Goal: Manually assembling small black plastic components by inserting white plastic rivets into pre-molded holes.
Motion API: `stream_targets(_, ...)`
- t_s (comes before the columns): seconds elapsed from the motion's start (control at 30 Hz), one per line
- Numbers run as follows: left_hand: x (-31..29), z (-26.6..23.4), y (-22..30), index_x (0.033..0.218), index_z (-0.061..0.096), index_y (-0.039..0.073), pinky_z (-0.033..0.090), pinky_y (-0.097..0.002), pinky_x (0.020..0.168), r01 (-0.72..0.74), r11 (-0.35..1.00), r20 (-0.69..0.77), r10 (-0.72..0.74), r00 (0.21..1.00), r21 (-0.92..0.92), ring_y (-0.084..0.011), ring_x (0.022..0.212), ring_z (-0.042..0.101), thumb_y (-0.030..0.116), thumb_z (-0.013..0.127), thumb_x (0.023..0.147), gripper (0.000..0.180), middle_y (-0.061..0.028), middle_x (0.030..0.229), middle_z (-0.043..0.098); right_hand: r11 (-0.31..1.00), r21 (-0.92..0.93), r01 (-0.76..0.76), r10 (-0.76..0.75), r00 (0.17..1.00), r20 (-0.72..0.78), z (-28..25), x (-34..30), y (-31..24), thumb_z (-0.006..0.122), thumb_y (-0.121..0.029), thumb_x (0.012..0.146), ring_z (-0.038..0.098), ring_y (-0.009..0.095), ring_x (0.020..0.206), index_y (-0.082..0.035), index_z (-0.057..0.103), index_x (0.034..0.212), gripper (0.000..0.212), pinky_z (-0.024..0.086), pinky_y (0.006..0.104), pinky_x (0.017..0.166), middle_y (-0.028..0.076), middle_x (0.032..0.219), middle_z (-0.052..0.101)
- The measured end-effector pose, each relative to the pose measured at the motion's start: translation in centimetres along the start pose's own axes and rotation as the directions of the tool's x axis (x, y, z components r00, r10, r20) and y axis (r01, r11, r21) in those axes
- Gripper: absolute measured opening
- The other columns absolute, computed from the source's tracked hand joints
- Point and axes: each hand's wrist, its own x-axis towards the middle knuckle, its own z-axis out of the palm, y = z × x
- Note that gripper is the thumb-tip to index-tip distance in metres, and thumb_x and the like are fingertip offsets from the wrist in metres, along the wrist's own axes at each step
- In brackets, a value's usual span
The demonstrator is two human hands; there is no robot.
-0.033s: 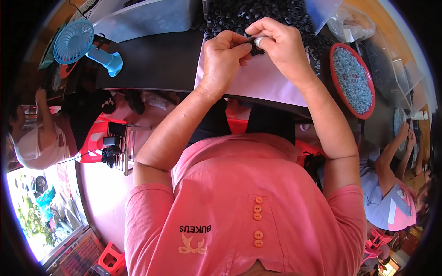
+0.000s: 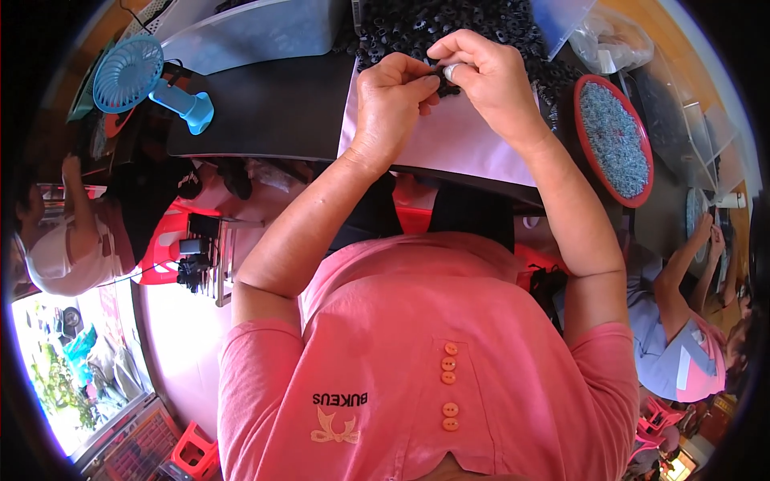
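Inside the near edge of the table (image 2: pixel 265 112), the left hand (image 2: pixel 389 96) narrowly pinches 1 black part (image 2: pixel 443 78); whether the right hand (image 2: pixel 496 86), fingers bent, grips it, I cannot tell. A loose pinch could drop it into the pile (image 2: pixel 449 26).

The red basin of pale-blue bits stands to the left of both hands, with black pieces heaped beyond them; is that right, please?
Not quite: the head view shows the red basin to the right of both left hand and right hand. The rest is correct.

Small black piece (image 2: pixel 442 77), mostly hidden, pose unclear, between left fingers (image 2: pixel 422 86) and right fingers (image 2: pixel 467 75).
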Motion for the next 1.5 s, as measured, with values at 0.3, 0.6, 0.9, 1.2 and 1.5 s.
stream_targets(0.3, 1.0, 1.2, -2.3, 0.087, 0.063, -0.005, 0.048, -0.0255, 0.055, -0.065, 0.997, -0.115, 0.070, 0.991, 0.044, -0.0125, 0.061, 0.062, 0.002, 0.065, 0.082, 0.009, -0.0088, 0.071, 0.066, 0.967, -0.241, 0.082, -0.109, 0.989, -0.100, 1.3, -0.1, 0.9, 0.057, 0.003, 0.074, 0.067, 0.029, 0.069, -0.007, 0.064, 0.088, 0.019, 0.052, 0.0372, 0.061, 0.010, 0.074, 0.068)
stream_targets(0.6, 0.3, 1.3, -2.3, 0.084, 0.063, -0.006, 0.051, -0.0272, 0.060, -0.166, 0.984, -0.172, 0.176, 0.969, 0.068, -0.0138, 0.063, 0.063, 0.000, 0.064, 0.080, 0.007, -0.0108, 0.071, 0.067, 0.719, -0.578, 0.387, -0.551, 0.824, -0.133, 2.7, -0.6, 0.9, 0.065, -0.003, 0.066, 0.063, 0.022, 0.063, -0.013, 0.059, 0.080, 0.018, 0.049, 0.0356, 0.058, 0.001, 0.068, 0.064)
stream_targets(0.9, 0.0, 1.0, -2.0, 0.084, 0.063, -0.004, 0.048, -0.0253, 0.056, -0.151, 0.988, -0.152, 0.149, 0.977, -0.001, -0.0117, 0.062, 0.061, 0.000, 0.065, 0.082, 0.005, -0.0080, 0.072, 0.065, 0.984, -0.088, 0.157, -0.174, 0.950, -0.261, 2.4, -1.1, 0.6, 0.049, 0.012, 0.075, 0.072, 0.024, 0.079, -0.003, 0.064, 0.096, 0.030, 0.056, 0.0291, 0.070, 0.013, 0.084, 0.071)
stream_targets(1.2, 0.4, 1.1, -2.0, 0.085, 0.063, -0.004, 0.048, -0.0248, 0.057, -0.093, 0.995, -0.110, 0.088, 0.990, -0.038, -0.0110, 0.062, 0.060, -0.001, 0.065, 0.082, 0.005, -0.0069, 0.071, 0.065, 0.970, -0.204, 0.135, -0.183, 0.952, -0.244, 2.0, -1.0, 0.7, 0.055, 0.008, 0.073, 0.069, 0.024, 0.070, -0.008, 0.064, 0.092, 0.026, 0.054, 0.0321, 0.062, 0.009, 0.075, 0.069)
stream_targets(1.5, 0.1, 1.2, -2.5, 0.084, 0.064, -0.004, 0.051, -0.0267, 0.057, -0.294, 0.946, -0.195, 0.316, 0.928, 0.134, -0.0117, 0.061, 0.061, -0.002, 0.065, 0.081, 0.004, -0.0084, 0.070, 0.066, 0.725, -0.581, 0.369, -0.575, 0.788, -0.217, 3.4, -0.8, 0.4, 0.064, -0.001, 0.062, 0.062, 0.022, 0.060, -0.014, 0.062, 0.086, 0.027, 0.048, 0.0357, 0.054, 0.002, 0.064, 0.061)
